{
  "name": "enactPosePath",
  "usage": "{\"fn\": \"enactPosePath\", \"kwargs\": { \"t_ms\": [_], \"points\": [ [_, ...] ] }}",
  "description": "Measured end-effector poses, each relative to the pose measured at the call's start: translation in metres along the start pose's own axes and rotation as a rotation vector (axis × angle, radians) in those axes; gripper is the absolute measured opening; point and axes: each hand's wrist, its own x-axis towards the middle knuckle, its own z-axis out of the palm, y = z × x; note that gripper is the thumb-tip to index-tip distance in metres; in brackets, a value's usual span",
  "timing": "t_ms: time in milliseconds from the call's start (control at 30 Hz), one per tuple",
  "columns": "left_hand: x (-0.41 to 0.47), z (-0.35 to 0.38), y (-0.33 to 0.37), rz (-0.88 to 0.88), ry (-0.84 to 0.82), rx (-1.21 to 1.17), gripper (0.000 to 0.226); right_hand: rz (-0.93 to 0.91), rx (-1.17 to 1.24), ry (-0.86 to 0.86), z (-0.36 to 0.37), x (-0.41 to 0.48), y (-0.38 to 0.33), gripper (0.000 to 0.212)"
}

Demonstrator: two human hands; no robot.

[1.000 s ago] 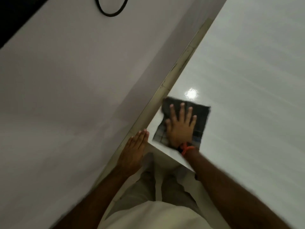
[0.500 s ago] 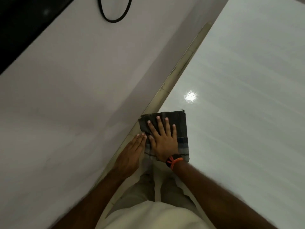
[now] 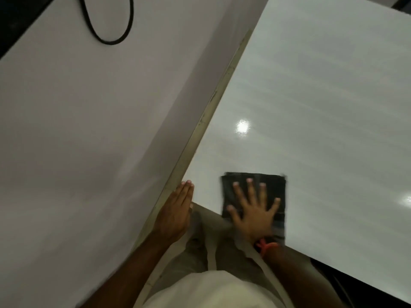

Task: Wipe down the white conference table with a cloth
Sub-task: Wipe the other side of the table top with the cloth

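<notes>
A glossy white conference table [image 3: 322,112] fills the right side of the view. A dark folded cloth [image 3: 275,185] lies flat near the table's front edge. My right hand [image 3: 253,210] presses on it with fingers spread and straight; an orange band sits at that wrist. My left hand [image 3: 176,210] rests with straight, closed fingers at the table's left corner, against the wall's edge strip, and holds nothing.
A pale wall [image 3: 89,130] rises on the left, with a beige strip [image 3: 206,116] between it and the table. A black cable loop [image 3: 111,30] hangs on the wall at the top. My legs and shirt show below the table edge.
My right hand has slid the cloth to the right, away from the wall corner and along the front edge. My left hand has stayed at the corner.
</notes>
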Motion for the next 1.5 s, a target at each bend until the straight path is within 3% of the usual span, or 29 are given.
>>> {"fn": "enactPosePath", "kwargs": {
  "t_ms": [100, 167, 233, 333, 433, 633, 733, 800, 867, 933, 1067, 1200, 1267, 1367, 1500],
  "points": [
    [0.009, 0.001, 0.000, 0.007, -0.027, -0.018, 0.061, 0.321, 0.016, 0.036, -0.030, 0.038, 0.074, 0.084],
    [0.019, -0.001, 0.005, 0.015, -0.038, -0.055, 0.069, 0.436, 0.060, 0.084, -0.042, 0.071, 0.082, 0.088],
    [0.033, -0.005, 0.012, 0.024, -0.065, -0.090, 0.076, 0.448, 0.081, 0.102, -0.043, 0.090, 0.052, 0.088],
    [0.060, -0.012, 0.024, 0.037, -0.082, -0.042, 0.069, 0.275, 0.062, 0.049, -0.027, 0.072, 0.005, 0.082],
    [0.086, -0.013, 0.032, 0.030, -0.098, 0.049, 0.066, 0.211, 0.055, -0.008, -0.015, 0.024, 0.022, 0.080],
    [0.121, -0.012, 0.052, 0.026, -0.153, 0.097, 0.073, 0.655, 0.170, 0.104, -0.044, 0.008, 0.174, 0.083],
    [0.126, -0.012, 0.062, -0.005, -0.143, 0.113, 0.068, 0.791, 0.205, 0.205, -0.058, 0.070, 0.164, 0.083],
    [0.125, -0.012, 0.069, -0.041, -0.112, 0.111, 0.067, 0.684, 0.171, 0.189, -0.053, 0.093, 0.111, 0.080],
    [0.125, -0.012, 0.072, -0.056, -0.083, 0.094, 0.070, 0.417, 0.103, 0.134, -0.036, 0.080, 0.063, 0.079],
    [0.125, -0.010, 0.072, -0.062, -0.084, 0.097, 0.073, 0.285, 0.098, 0.069, -0.024, 0.043, 0.058, 0.078],
    [0.122, 0.000, 0.072, -0.071, -0.023, 0.106, 0.070, 0.532, 0.128, 0.087, -0.031, -0.002, 0.155, 0.079],
    [0.122, 0.007, 0.072, -0.078, 0.044, 0.088, 0.069, 0.786, 0.219, 0.170, -0.068, 0.072, 0.206, 0.088],
    [0.122, 0.008, 0.071, -0.079, 0.064, 0.066, 0.069, 0.730, 0.205, 0.209, -0.079, 0.130, 0.181, 0.085],
    [0.123, 0.012, 0.069, -0.096, 0.099, 0.012, 0.072, 0.493, 0.154, 0.197, -0.080, 0.196, 0.100, 0.076],
    [0.124, 0.017, 0.067, -0.145, 0.137, -0.044, 0.077, -0.111, 0.019, 0.047, -0.069, 0.214, -0.007, 0.067]
  ]
}}
